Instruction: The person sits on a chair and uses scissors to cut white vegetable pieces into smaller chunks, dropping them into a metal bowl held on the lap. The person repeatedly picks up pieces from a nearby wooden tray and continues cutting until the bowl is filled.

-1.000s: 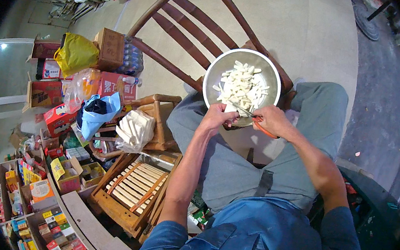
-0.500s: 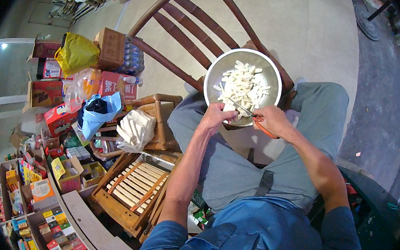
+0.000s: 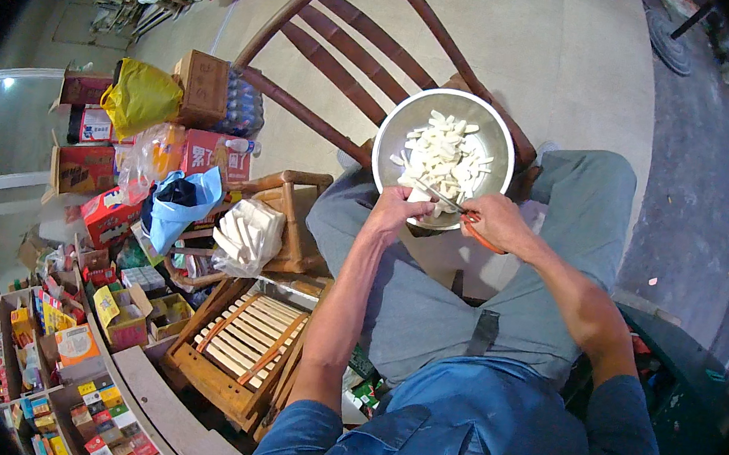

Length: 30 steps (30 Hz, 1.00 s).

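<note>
A steel bowl [image 3: 385,132] rests on a wooden chair's seat, in front of my knees. Cut white strips [image 3: 448,152] lie heaped inside it. At the near rim my left hand [image 3: 400,209] pinches a white piece [image 3: 418,197] of the same look; I cannot make out what food it is. My right hand [image 3: 500,221] grips orange-handled scissors [image 3: 481,231], whose blades point left over the bowl, at the white piece. The fingers of both hands are closed.
The chair's slatted back [image 3: 349,39] rises beyond the bowl. To my left, a clear bag of white slabs [image 3: 248,231] sits on a bamboo chair, near a slatted wooden stool [image 3: 250,340]. Boxes [image 3: 217,154] and a yellow bag [image 3: 141,97] stand farther left.
Almost nothing differs. Both hands stay at the bowl's near rim, with the scissors shifted only very slightly against the white piece.
</note>
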{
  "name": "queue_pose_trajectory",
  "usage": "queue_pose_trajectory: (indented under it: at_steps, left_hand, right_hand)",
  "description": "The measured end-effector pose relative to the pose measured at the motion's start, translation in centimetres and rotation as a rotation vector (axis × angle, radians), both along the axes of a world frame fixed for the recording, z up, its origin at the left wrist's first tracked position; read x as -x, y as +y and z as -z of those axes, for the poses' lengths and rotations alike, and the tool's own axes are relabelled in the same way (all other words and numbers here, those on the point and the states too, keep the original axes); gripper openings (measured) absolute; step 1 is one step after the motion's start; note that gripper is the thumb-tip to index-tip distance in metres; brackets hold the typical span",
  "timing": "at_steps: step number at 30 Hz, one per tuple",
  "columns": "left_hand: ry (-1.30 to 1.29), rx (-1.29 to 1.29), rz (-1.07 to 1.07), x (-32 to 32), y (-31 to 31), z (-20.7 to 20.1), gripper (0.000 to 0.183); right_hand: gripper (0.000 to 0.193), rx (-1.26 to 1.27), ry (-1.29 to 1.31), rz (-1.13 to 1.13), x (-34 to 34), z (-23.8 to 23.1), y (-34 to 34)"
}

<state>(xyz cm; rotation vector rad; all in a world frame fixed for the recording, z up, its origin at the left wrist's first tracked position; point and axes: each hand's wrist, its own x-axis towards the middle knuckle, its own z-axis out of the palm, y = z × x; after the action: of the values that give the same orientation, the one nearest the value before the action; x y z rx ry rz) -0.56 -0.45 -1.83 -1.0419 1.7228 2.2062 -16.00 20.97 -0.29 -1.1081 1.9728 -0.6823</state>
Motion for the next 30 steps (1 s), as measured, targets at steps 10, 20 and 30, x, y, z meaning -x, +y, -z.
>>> queue_pose_trajectory:
  at_steps: [10, 20, 30]
  left_hand:
    - [0.037, -0.16, -0.101, -0.5, -0.4, 1.4, 0.021]
    - [0.027, -0.23, -0.079, 0.0, 0.0, 0.4, 0.015]
    - [0.005, -0.277, -0.076, -0.1, 0.6, 1.4, 0.02]
  right_hand:
    - [0.05, -0.002, 0.15, -0.054, -0.6, -0.8, 0.8]
    - [0.048, 0.087, 0.241, -0.048, -0.9, -0.5, 0.8]
    - [0.038, -0.001, 0.161, -0.066, 0.4, -0.7, 0.2]
